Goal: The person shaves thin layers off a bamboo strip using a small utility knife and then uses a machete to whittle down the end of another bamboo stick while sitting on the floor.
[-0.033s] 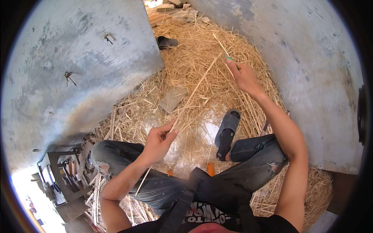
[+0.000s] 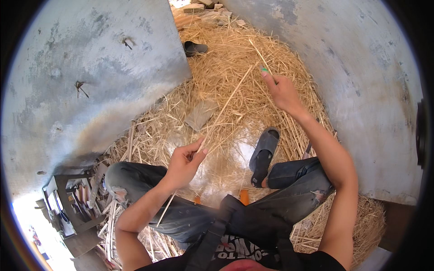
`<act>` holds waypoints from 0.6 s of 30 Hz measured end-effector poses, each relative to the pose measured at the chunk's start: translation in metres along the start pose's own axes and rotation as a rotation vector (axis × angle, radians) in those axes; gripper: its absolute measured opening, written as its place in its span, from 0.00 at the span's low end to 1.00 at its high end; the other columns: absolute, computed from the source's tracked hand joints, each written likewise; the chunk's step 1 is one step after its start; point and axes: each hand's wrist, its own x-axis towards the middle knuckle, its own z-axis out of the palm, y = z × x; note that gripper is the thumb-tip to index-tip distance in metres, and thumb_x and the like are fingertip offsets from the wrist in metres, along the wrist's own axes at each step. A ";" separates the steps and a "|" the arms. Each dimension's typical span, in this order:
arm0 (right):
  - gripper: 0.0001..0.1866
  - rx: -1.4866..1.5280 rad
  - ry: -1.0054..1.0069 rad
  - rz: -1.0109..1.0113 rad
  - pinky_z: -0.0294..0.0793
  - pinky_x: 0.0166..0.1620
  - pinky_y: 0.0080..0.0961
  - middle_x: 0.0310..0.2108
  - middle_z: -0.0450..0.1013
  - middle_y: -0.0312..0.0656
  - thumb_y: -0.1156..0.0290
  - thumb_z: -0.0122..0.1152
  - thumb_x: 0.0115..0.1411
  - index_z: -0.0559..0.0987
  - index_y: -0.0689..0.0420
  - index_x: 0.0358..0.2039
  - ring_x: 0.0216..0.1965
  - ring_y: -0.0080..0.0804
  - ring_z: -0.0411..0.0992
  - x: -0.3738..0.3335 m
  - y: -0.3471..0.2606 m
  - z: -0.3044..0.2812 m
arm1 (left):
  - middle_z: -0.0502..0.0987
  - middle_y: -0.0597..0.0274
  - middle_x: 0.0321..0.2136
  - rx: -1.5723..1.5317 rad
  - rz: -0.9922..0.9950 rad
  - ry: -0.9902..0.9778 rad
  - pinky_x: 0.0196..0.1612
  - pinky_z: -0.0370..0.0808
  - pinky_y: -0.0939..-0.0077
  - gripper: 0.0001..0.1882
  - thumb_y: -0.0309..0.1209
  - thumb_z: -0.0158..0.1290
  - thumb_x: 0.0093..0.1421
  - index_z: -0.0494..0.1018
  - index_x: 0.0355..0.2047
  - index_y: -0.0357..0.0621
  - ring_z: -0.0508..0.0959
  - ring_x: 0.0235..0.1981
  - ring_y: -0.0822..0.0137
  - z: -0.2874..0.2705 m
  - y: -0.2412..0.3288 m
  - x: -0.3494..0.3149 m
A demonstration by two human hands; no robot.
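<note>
My left hand (image 2: pixel 184 165), fingers pinched together, grips a long thin straw-coloured strip (image 2: pixel 230 99). One end of the strip sticks out below that hand over my left thigh, and its other end reaches up toward the right hand. Farther off to the right, my right hand (image 2: pixel 284 92) is closed, the thumb laid forward. From it points a short slim pale stick (image 2: pixel 257 51), with a bit of green at the thumb tip. Whether the green belongs to the stick or to a tool handle in the fist, I cannot tell.
Loose straw-like shavings (image 2: pixel 226 58) cover the floor. Grey metal sheets (image 2: pixel 113 58) rise at left and right. A grey slipper (image 2: pixel 264 147) is on my foot; a dark slipper (image 2: pixel 195 48) lies far off. A dark rack (image 2: pixel 81 203) with slim items stands at lower left.
My right thumb and the green bit have shifted slightly to the left. My left hand and its strip stay nearly where they were.
</note>
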 end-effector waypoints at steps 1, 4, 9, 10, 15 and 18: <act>0.37 0.028 -0.038 -0.030 0.59 0.22 0.35 0.10 0.60 0.38 0.41 0.46 0.71 0.72 0.60 0.16 0.14 0.30 0.59 -0.013 -0.020 0.007 | 0.61 0.82 0.21 -0.001 -0.010 0.010 0.25 0.55 0.86 0.24 0.28 0.55 0.69 0.68 0.63 0.31 0.57 0.23 0.87 0.001 0.000 0.002; 0.31 0.139 -0.213 -0.232 0.67 0.24 0.40 0.12 0.68 0.48 0.44 0.51 0.70 0.79 0.60 0.24 0.15 0.43 0.68 -0.056 -0.080 0.037 | 0.62 0.82 0.22 -0.011 -0.043 0.042 0.24 0.54 0.86 0.24 0.28 0.55 0.69 0.69 0.63 0.33 0.57 0.23 0.87 0.002 -0.003 0.003; 0.26 -0.010 -0.559 -0.303 0.75 0.34 0.52 0.21 0.75 0.56 0.51 0.47 0.71 0.83 0.62 0.36 0.28 0.55 0.77 -0.095 -0.111 0.059 | 0.65 0.82 0.19 -0.041 0.008 0.011 0.20 0.55 0.85 0.22 0.29 0.54 0.70 0.71 0.63 0.41 0.59 0.17 0.87 0.002 -0.008 0.010; 0.28 0.023 -0.404 -0.330 0.73 0.32 0.50 0.18 0.73 0.56 0.48 0.49 0.70 0.82 0.62 0.32 0.24 0.55 0.75 -0.090 -0.101 0.064 | 0.65 0.82 0.19 -0.042 -0.007 0.019 0.20 0.55 0.85 0.22 0.29 0.54 0.70 0.71 0.63 0.41 0.59 0.17 0.87 0.003 -0.008 0.009; 0.35 -0.018 -0.244 0.144 0.74 0.33 0.49 0.17 0.72 0.57 0.44 0.44 0.73 0.82 0.65 0.29 0.24 0.51 0.76 -0.005 -0.047 0.014 | 0.65 0.82 0.18 -0.032 -0.039 0.001 0.18 0.54 0.85 0.22 0.28 0.55 0.69 0.71 0.63 0.41 0.58 0.15 0.86 0.003 -0.012 -0.003; 0.36 0.072 -0.289 0.067 0.74 0.35 0.50 0.18 0.73 0.58 0.42 0.44 0.72 0.82 0.66 0.28 0.25 0.55 0.76 -0.031 -0.064 0.010 | 0.66 0.82 0.17 -0.005 0.004 0.021 0.17 0.54 0.85 0.22 0.28 0.55 0.69 0.71 0.63 0.41 0.58 0.14 0.86 0.003 -0.014 0.002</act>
